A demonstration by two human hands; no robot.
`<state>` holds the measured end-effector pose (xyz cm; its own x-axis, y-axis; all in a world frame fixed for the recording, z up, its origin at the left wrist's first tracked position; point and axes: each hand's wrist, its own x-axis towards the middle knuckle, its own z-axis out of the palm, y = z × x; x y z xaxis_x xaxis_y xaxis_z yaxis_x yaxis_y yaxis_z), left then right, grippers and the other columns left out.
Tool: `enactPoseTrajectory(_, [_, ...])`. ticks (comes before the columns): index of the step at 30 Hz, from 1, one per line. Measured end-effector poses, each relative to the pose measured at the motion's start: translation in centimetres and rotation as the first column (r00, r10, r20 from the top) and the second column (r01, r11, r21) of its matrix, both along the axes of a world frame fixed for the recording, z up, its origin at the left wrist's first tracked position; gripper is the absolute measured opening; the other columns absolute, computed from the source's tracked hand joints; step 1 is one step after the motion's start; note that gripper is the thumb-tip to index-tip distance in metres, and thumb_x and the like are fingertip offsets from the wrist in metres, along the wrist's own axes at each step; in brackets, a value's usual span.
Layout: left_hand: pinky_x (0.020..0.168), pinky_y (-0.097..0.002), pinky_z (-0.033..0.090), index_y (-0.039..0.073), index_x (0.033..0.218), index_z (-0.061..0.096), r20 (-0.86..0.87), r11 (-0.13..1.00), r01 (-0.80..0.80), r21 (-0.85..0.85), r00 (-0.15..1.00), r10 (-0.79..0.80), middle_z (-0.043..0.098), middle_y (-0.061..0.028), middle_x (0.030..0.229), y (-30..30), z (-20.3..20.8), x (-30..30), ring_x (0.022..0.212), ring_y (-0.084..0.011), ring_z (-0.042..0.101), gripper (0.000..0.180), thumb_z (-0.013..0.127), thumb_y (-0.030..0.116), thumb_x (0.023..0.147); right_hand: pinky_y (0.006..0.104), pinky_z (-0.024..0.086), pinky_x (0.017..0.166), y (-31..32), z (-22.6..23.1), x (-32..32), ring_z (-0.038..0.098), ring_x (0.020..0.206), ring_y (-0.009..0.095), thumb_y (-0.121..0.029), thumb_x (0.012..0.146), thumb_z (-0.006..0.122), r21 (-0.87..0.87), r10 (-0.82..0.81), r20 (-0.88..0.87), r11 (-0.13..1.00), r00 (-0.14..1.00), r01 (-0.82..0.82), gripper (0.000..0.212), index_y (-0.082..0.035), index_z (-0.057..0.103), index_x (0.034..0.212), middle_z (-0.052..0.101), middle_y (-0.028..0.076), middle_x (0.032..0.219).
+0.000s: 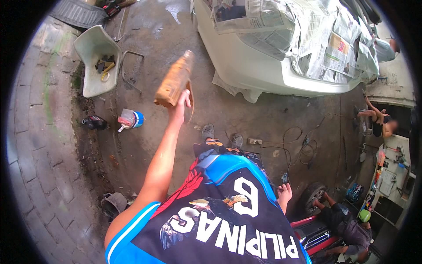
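Note:
My left hand point(178, 107) is closed around the handle of a worn orange pistol-shaped power tool point(172, 83), held out in front of me above the floor. The tool's narrow metal tip points forward and its outline is slightly blurred. My right hand point(285, 194) is low at my right side, partly hidden by my jersey. Its fingers are curled by a thin dark thing that I cannot make out. Ahead of me stands a white car point(246, 72), its upper part covered with newspaper sheets point(272, 37).
At left are a pale chair point(90, 61) holding tape and small items, a blue-and-white tub point(137, 119) and a dark bottle point(94, 122). Cords point(290, 152) and a power strip point(255, 141) lie right. Two people are near a wheel point(313, 196) and a cluttered bench point(389, 176).

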<state>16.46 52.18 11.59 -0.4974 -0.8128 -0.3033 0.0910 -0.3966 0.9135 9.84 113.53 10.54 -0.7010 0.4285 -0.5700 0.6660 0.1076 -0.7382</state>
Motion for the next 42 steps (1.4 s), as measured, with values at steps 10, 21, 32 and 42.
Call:
enactPoseTrajectory(10, [0.076, -0.0312, 0.050, 0.005, 0.104, 0.061, 0.207, 0.695, 0.584, -0.420, 0.807, -0.553, 0.064, -0.0050, 0.091, 7.2, 1.8, 0.2, 0.080, -0.0148, 0.061, 0.038, 0.076, 0.029, 0.079, 0.0268, 0.051, 0.061, -1.8, -0.9, -1.6, 0.064, 0.074, 0.015, -0.005, 0.090, 0.058, 0.044, 0.102, 0.030, 0.994, 0.994, -0.103, 0.045, -0.002, 0.046, 0.133, 0.063, 0.006, 0.095])
enactPoseTrajectory(21, [0.041, -0.0248, 0.037, 0.009, 0.067, 0.055, 0.220, 0.983, -0.043, 0.176, 0.975, 0.004, 0.051, 0.0014, 0.054, 3.4, -11.9, 1.7, 0.044, -0.0088, 0.047, 0.019, 0.062, 0.018, 0.083, 0.0214, 0.048, 0.056, -1.8, 0.4, -3.1, 0.061, 0.071, 0.012, -0.003, 0.089, 0.060, 0.113, 0.412, 0.016, 0.905, 0.911, -0.411, 0.045, -0.003, 0.050, 0.132, 0.059, 0.001, 0.089])
enactPoseTrajectory(32, [0.071, -0.0309, 0.050, 0.001, 0.094, 0.064, 0.114, 0.551, 0.659, -0.513, 0.688, -0.716, 0.068, -0.0056, 0.082, 9.9, 1.1, -0.3, 0.067, -0.0164, 0.060, 0.032, 0.079, 0.020, 0.073, 0.0244, 0.048, 0.049, -4.4, -3.9, -8.3, 0.062, 0.057, 0.016, 0.001, 0.086, 0.057, 0.208, 0.426, 0.226, 0.857, 0.876, -0.471, 0.041, 0.005, 0.052, 0.126, 0.063, 0.009, 0.089])
enactPoseTrajectory(42, [0.049, -0.0230, 0.042, 0.007, 0.083, 0.060, 0.179, 0.970, 0.063, -0.234, 0.984, -0.021, 0.052, 0.0026, 0.065, 7.2, 9.3, -3.9, 0.056, -0.0065, 0.051, 0.024, 0.070, 0.028, 0.085, 0.0318, 0.053, 0.049, -2.6, -6.8, -7.3, 0.068, 0.064, 0.027, 0.003, 0.083, 0.049, 0.097, 0.165, 0.396, 0.971, 0.904, -0.219, 0.041, 0.006, 0.051, 0.124, 0.065, 0.017, 0.087])
